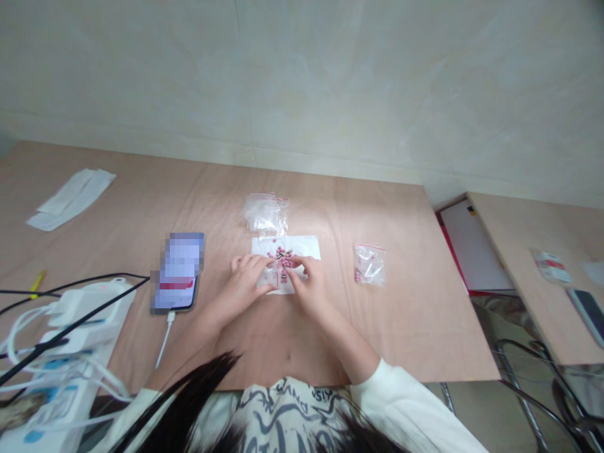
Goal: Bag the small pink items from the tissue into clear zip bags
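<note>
1. The left hand (243, 288) and the right hand (309, 286) are brought together near the middle of the table (415, 314), towards its near edge, with the wrists angled inward so that the work is kept between them.
2. A small clear zip bag (278, 274) is held upright at the meeting point of the hands. Its top seems to be pinched closed-handed by the right fingertips (295, 263), which would keep the bag steady. The left hand is half-curled beside it, but whether the bag is gripped by that hand cannot be told.
3. Pink beads (280, 253) are heaped just behind the hands on a white paper sheet (306, 248), which seems to be laid there so that they are kept together on a pale ground.
4. A stack of clear zip bags (265, 212) is placed just beyond the sheet, within easy reach.
5. A filled zip bag (369, 264) with pink contents is set apart to the right, towards the table's right edge.
6. A phone (178, 274) with a charging cable (165, 340) lies left of the hands, near white chargers (70, 340) at the near-left corner. A yellow pen (36, 284) and folded white cloth (70, 198) are placed along the left side.
</note>
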`<control>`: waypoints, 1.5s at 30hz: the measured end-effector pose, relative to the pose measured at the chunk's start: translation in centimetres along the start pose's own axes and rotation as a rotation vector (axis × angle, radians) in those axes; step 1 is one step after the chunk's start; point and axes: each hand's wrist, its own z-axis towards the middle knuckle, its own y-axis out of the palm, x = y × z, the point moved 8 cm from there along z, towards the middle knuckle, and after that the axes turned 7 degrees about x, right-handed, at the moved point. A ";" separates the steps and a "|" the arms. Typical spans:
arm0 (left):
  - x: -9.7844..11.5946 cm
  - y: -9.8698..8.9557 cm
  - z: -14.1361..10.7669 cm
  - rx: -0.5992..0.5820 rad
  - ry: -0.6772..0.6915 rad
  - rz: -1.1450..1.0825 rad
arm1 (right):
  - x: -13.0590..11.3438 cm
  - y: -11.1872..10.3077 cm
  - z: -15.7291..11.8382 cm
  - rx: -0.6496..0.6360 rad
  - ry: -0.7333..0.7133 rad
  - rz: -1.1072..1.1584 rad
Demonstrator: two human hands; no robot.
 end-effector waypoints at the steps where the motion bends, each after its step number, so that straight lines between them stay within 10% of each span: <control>1: -0.2 0.0 0.1 0.003 -0.011 0.002 | 0.6 -0.2 0.2 0.034 0.022 -0.035; 7: -0.7 0.0 0.1 -0.008 -0.032 0.007 | 3.3 0.2 0.7 0.035 0.034 -0.162; 17: 0.0 0.4 0.3 -0.001 -0.007 0.011 | 0.0 0.0 -0.2 -0.004 -0.017 -0.054; 45: 0.0 0.5 0.1 -0.034 -0.069 0.011 | 2.3 -1.2 -1.3 0.032 0.038 -0.170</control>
